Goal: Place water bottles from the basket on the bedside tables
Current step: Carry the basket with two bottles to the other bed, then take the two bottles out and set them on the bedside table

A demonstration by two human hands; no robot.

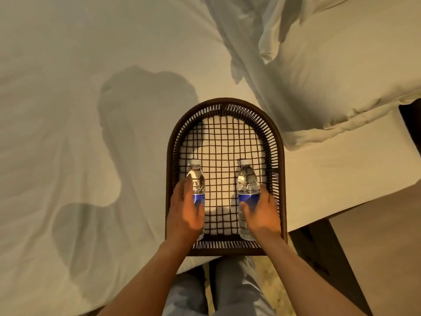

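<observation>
A dark brown woven basket with an arched far end rests on the white bed. Two clear water bottles with blue labels and white caps lie inside it, caps pointing away from me. My left hand is wrapped around the left bottle near the basket's left wall. My right hand is wrapped around the right bottle near the right wall. Both bottles still touch the basket's mesh floor.
The white bedsheet spreads to the left and beyond the basket. A white pillow lies at the upper right. A dark wooden surface and tan floor show at the lower right. My legs stand against the bed edge.
</observation>
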